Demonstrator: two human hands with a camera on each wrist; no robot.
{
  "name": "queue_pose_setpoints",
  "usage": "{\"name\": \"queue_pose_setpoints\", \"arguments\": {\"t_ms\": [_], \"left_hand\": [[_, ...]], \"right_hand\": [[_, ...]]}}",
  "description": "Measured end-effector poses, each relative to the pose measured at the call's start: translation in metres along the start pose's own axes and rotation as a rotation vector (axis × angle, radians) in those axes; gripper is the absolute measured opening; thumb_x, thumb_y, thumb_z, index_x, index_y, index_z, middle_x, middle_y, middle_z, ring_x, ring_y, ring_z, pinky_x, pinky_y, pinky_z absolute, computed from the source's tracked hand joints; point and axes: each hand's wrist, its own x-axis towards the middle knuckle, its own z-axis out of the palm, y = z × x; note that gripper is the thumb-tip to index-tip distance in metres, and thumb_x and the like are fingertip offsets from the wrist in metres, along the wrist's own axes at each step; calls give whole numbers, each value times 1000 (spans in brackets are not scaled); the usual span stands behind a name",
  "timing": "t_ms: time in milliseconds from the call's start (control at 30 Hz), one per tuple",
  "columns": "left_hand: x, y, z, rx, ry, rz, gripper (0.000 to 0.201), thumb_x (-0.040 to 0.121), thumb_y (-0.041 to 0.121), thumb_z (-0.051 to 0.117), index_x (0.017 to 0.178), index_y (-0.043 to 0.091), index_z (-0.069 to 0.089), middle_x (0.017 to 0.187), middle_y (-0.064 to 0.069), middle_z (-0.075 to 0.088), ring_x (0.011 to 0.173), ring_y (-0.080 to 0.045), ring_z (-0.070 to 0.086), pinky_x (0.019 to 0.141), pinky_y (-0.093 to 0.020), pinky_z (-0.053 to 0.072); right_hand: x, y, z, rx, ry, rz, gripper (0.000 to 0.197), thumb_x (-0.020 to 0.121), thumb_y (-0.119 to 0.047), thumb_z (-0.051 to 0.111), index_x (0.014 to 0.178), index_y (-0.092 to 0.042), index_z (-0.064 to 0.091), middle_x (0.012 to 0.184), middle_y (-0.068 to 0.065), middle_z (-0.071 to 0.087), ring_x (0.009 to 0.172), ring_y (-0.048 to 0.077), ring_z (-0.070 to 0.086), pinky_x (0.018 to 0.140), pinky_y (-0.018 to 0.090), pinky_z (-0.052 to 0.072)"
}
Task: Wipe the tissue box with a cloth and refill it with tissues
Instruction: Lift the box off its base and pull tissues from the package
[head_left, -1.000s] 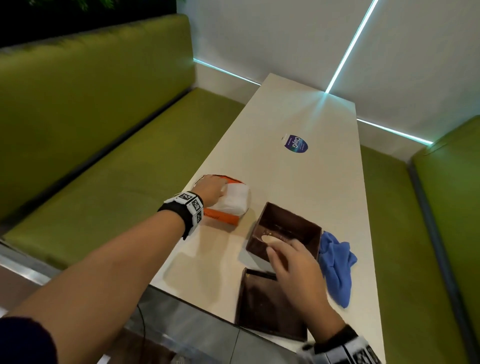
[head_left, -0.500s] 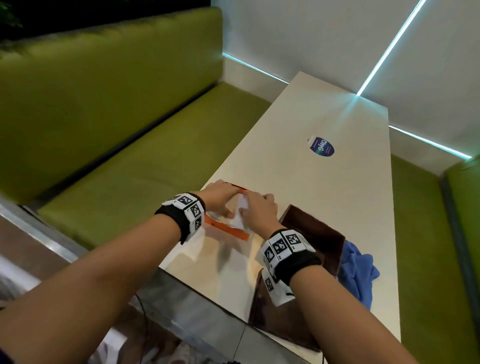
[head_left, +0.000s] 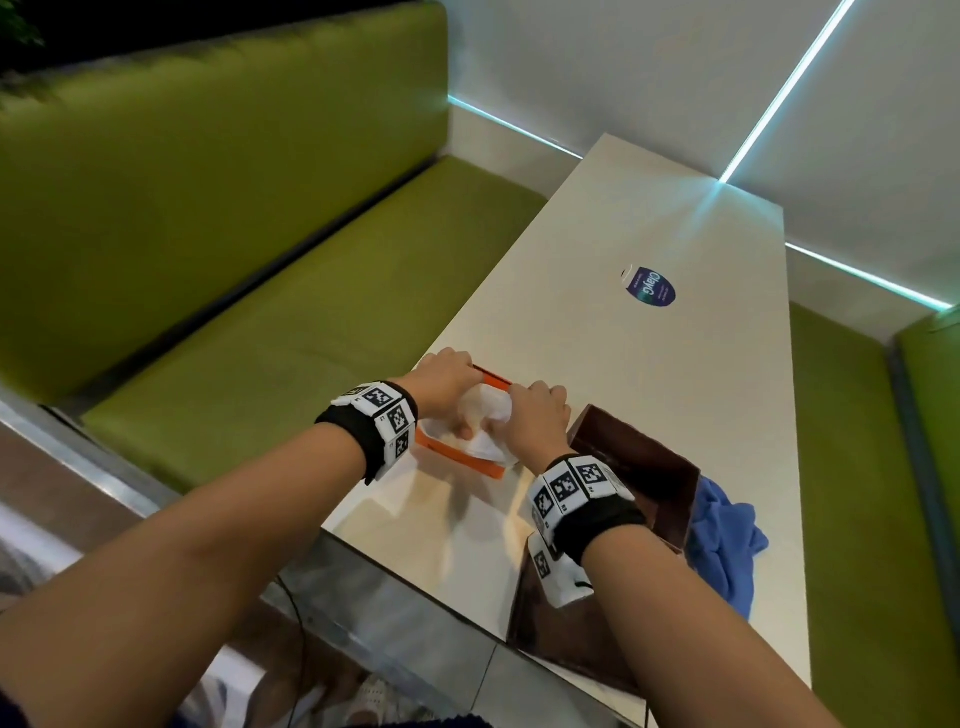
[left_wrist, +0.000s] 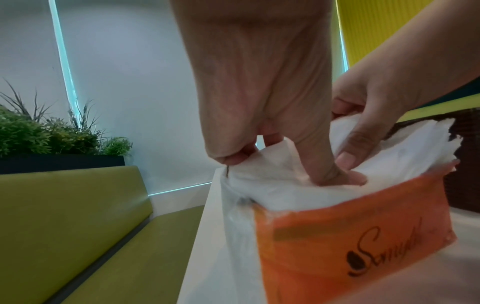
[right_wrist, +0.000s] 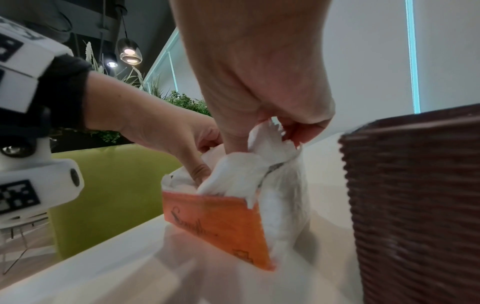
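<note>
Pinching the torn white top of an orange plastic tissue pack (head_left: 457, 457) with the left hand (head_left: 441, 382), thumb pushed down into the white tissues (left_wrist: 285, 185). Gripping the opposite flap with the right hand (head_left: 535, 418), fingers curled. Standing open at 3 o'clock of the pack, just beside it on the cream table (head_left: 675, 389): a dark brown ribbed tissue box (head_left: 649, 467). Lying beyond the box, a crumpled blue cloth (head_left: 727, 540).

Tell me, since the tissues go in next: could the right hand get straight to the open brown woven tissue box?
Probably yes. The brown woven tissue box stands open-topped just right of the right hand, nothing between them. But that hand grips the orange tissue pack, as does the left hand.
</note>
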Motion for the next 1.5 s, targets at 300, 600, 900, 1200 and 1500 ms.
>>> {"name": "queue_pose_setpoints", "arguments": {"t_ms": [300, 600, 900, 1200, 1500], "left_hand": [[-9, -10, -18, -35, -1, -1, 61, 60, 61, 79, 103, 24, 59, 105, 3, 58, 106, -21, 52, 80, -34, 37], [-19, -25, -35, -705, 51, -18, 56, 66, 22, 88, 110, 25, 53, 101, 1, 59, 93, -18, 55, 65, -20, 42], [-31, -20, -59, -1412, 228, -33, 76, 71, 13, 85, 135, 25, 46, 118, -11, 60, 103, -25, 64, 86, -36, 58], [-38, 8, -64, -1740, 51, -4, 41, 90, 20, 67, 129, 17, 54, 113, -2, 71, 102, -19, 68, 83, -33, 58], [-36, 43, -92, -1843, 250, 85, 32, 92, 8, 62, 124, 4, 58, 103, -5, 74, 87, -17, 73, 74, -28, 59]], "right_hand": [[-3, 7, -2, 278, -39, -27, 33, 83, -35, 64, 108, -17, 52, 105, 8, 64, 104, 30, 54, 88, 42, 46], [-16, 14, -16, 1088, 26, 147, 63, 70, -25, 80, 122, -13, 47, 105, 0, 62, 98, 19, 63, 82, 35, 55], [-28, 18, -41, 1691, -11, 78, 32, 86, -13, 70, 115, -1, 64, 106, 14, 73, 95, 25, 71, 76, 33, 58], [-38, 24, -68, 1901, -74, 104, 38, 95, -20, 58, 131, -6, 55, 126, 16, 65, 114, 30, 63, 95, 43, 53], [-58, 51, -87, 2017, -60, 97, 49, 96, -43, 51, 135, -15, 52, 129, 6, 64, 120, 22, 59, 106, 37, 43]]}}
